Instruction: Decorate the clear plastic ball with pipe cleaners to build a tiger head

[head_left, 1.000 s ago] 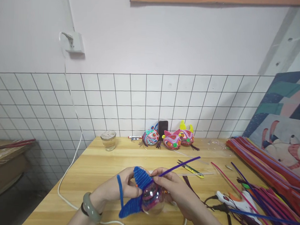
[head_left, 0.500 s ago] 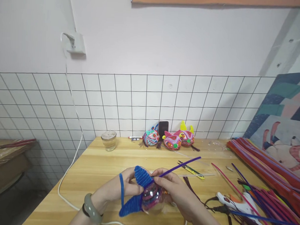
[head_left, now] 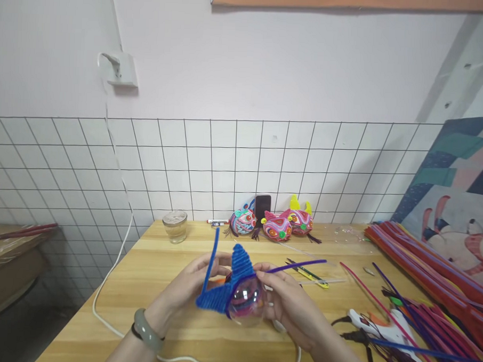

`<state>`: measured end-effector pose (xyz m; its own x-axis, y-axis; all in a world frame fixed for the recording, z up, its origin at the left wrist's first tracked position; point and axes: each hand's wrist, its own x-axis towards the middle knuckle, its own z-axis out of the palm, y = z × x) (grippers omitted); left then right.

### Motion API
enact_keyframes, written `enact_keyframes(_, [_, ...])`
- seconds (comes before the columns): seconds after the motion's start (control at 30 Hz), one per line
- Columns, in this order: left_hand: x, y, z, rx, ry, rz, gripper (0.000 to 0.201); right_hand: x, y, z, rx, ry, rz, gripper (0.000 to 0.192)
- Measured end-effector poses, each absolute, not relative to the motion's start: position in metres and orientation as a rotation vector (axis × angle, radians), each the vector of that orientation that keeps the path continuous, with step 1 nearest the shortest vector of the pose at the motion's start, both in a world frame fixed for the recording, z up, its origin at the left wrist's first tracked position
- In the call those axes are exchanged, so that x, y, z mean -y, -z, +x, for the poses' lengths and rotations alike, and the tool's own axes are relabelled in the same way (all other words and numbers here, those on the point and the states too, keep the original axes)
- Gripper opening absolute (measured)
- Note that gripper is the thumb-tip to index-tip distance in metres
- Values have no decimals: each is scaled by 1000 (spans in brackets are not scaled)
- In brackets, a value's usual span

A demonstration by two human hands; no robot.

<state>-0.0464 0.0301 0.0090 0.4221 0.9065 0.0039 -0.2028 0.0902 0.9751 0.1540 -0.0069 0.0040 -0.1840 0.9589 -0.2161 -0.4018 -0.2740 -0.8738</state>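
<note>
Both my hands hold a clear plastic ball [head_left: 247, 305] above the wooden table [head_left: 157, 268]. A blue pipe-cleaner fin piece [head_left: 224, 284] sits on the ball, with one loose blue end sticking up. My left hand [head_left: 191, 288] grips the ball's left side behind the fins. My right hand [head_left: 290, 306] pinches a purple pipe cleaner [head_left: 297, 266] against the ball's top; its free end points right.
Three finished colourful fish balls [head_left: 277, 225] and a dark phone [head_left: 262, 206] stand by the tiled wall, with a glass jar [head_left: 174, 225] to their left. Bundles of pipe cleaners [head_left: 425, 274] and a white glue gun [head_left: 373, 323] lie at the right. A white cable [head_left: 113, 266] hangs over the table's left edge.
I have turned the ball: the blue fins swung upward and to the right, and the loose blue end now points up instead of down. The purple pipe cleaner lies flatter.
</note>
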Motion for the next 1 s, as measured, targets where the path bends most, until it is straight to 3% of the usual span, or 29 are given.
enact_keyframes(0.13, [-39, -7, -45, -893, -1208, 1128, 29, 3, -7, 159, 679, -1684, -843, 21])
enact_keyframes(0.27, [-46, 0, -44, -965, -1315, 1110, 40, -1, -4, 164, 544, -1724, -736, 17])
enact_keyframes(0.5, [-42, 7, -37, -1025, -1325, 1169, 52, -3, -1, 163, 415, -1732, -736, 12])
enact_keyframes(0.77, [-37, 3, -35, -1027, -1335, 1195, 42, -2, -6, 160, 420, -1733, -728, 15])
enact_keyframes(1.0, [-36, 4, -32, -989, -1283, 1161, 46, -3, -2, 161, 400, -1704, -746, 15])
